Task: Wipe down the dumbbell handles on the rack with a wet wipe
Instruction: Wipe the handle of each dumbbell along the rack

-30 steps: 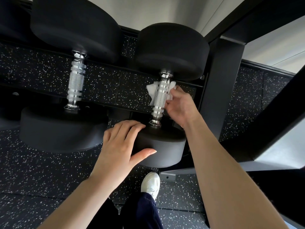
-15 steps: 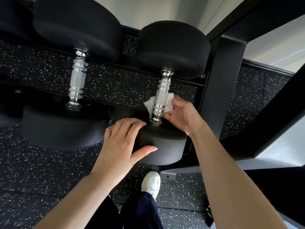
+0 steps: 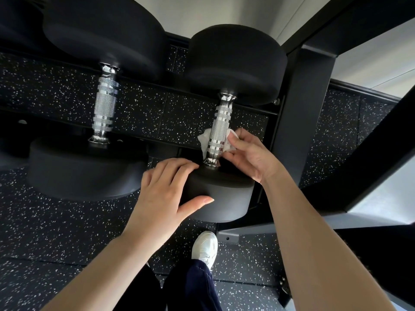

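The right hand (image 3: pixel 249 153), its fingers pinching the white wet wipe (image 3: pixel 205 140) behind the right dumbbell's knurled chrome handle (image 3: pixel 219 131), has slid down toward the near end, so this stroke looks nearly finished, while the left hand (image 3: pixel 164 189) lies flat-fingered on the black rubber dumbbell head (image 3: pixel 221 198).

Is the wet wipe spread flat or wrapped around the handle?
Wrapped: the wet wipe shows on both sides of the handle, pinched by the right hand.

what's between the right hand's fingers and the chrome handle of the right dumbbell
In the head view, a white wet wipe lies there, wrapped under the chrome handle, and the right hand pinches it against the handle's right side.
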A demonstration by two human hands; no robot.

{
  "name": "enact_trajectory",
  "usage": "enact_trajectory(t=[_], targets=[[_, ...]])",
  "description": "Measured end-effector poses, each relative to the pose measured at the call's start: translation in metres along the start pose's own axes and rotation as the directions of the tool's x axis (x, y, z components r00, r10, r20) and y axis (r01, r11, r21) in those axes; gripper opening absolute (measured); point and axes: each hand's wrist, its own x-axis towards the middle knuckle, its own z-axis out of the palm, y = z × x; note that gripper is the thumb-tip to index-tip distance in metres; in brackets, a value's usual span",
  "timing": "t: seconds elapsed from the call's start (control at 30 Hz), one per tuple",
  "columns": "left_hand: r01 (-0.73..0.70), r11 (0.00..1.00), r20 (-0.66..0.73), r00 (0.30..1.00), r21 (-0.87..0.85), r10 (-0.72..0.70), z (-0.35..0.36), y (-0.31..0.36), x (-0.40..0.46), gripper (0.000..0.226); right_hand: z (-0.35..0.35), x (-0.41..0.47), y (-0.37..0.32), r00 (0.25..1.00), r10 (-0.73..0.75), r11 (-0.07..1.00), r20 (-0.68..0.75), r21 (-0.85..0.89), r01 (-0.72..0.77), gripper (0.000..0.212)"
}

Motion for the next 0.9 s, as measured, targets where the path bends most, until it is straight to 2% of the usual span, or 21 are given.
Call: enact_trajectory(t=[0.13,0.23,0.37,0.47,0.6,0.7,0.8,0.9], targets=[[0.000,1.000,0.002,1.000,0.003,0.000,0.000,0.001,0.000,0.068,-0.008,-0.004,-0.004,0.995,0.083,0.991,0.060,-0.113,-0.076,0.018],[0.002,1.000,-0.001,1.000,0.002,-0.001,0.000,0.001,0.000,0.067,-0.009,-0.008,-0.008,0.989,0.142,0.959,0.033,-0.253,-0.130,0.021],[0.003,1.000,-0.005,1.000,-0.003,-0.003,0.000,0.001,0.000,0.068,-0.002,-0.016,-0.011,0.991,0.136,0.921,-0.005,-0.369,-0.128,0.024],[0.000,1.000,-0.013,1.000,0.001,0.000,0.000,0.001,0.000,0.066,0.003,-0.021,-0.011,0.997,0.070,0.866,-0.037,-0.494,-0.079,0.024],[0.014,1.000,-0.014,1.000,0.006,-0.014,0.000,0.001,0.000,0.064,0.015,-0.028,-0.007,0.992,-0.094,0.697,-0.086,-0.717,0.004,0.024],[0.023,1.000,-0.001,1.000,0.003,-0.023,-0.001,0.002,0.001,0.065,0.028,-0.037,-0.003,0.968,-0.214,0.512,-0.131,-0.859,-0.003,0.018],[0.028,1.000,-0.003,1.000,0.005,-0.028,-0.001,0.002,0.001,0.063,0.036,-0.047,-0.003,0.945,-0.308,0.310,-0.114,-0.951,-0.013,0.010],[0.039,0.999,-0.004,0.999,-0.007,-0.039,-0.001,0.002,0.001,0.064,0.044,-0.052,-0.008,0.931,-0.354,0.270,-0.092,-0.963,0.008,0.013]])
